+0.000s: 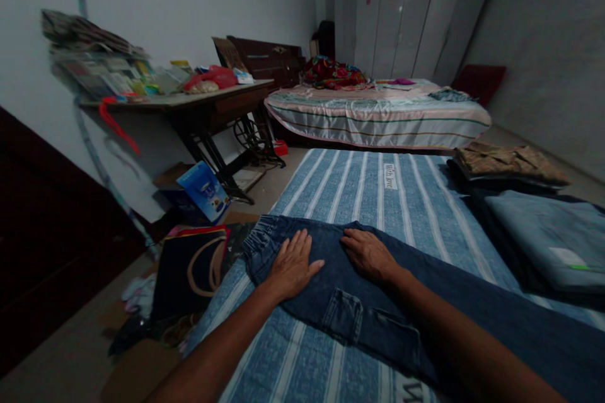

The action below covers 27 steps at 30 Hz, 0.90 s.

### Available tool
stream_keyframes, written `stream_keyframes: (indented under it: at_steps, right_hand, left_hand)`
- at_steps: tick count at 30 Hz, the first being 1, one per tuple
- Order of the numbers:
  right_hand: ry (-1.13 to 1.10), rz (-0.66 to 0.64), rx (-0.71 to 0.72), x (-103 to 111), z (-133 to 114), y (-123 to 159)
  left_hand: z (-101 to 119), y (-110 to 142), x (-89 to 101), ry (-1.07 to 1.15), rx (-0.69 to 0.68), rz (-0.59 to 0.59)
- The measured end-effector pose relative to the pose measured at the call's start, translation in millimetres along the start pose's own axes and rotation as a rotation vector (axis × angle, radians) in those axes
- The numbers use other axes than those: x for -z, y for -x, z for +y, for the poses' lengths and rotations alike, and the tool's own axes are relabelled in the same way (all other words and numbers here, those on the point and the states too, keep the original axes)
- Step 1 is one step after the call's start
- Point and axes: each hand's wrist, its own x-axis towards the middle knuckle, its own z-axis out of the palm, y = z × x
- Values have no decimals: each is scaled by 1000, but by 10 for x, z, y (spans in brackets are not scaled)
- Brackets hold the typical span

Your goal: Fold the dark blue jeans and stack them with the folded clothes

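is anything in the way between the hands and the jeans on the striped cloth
Nothing visible: the left hand and right hand both lie directly on the jeans. The folded clothes sit off to the right, not between them.

Seeing jeans point(326, 277) lying across the near bed point(350, 192), with waistband point(262, 233) pointing left and legs running right. Finding a nearer clothes pile point(548, 233) and a farther clothes pile point(515, 162) resting along that bed's right side. Facing a far bed point(378, 116) standing beyond, bearing a blanket point(333, 72), with a wardrobe point(397, 19) behind. Noting, leftward, a surface point(184, 99) holding a plastic bag point(220, 77), and a carrier bag point(177, 271) resting nearer, beside the near bed.
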Motion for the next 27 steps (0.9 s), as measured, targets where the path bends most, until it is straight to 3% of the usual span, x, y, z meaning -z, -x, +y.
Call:
stream_keyframes:
  at_steps: [6, 15, 27]
  right_hand:
    - [8, 9, 8, -17, 11, 3]
    - [-1, -9, 7, -3, 15, 4]
    - [-6, -18, -6, 14, 5, 6]
  left_hand:
    - [14, 80, 9, -56, -47, 77]
    - [0, 145, -36, 16, -24, 50]
    - [63, 311, -2, -9, 13, 110]
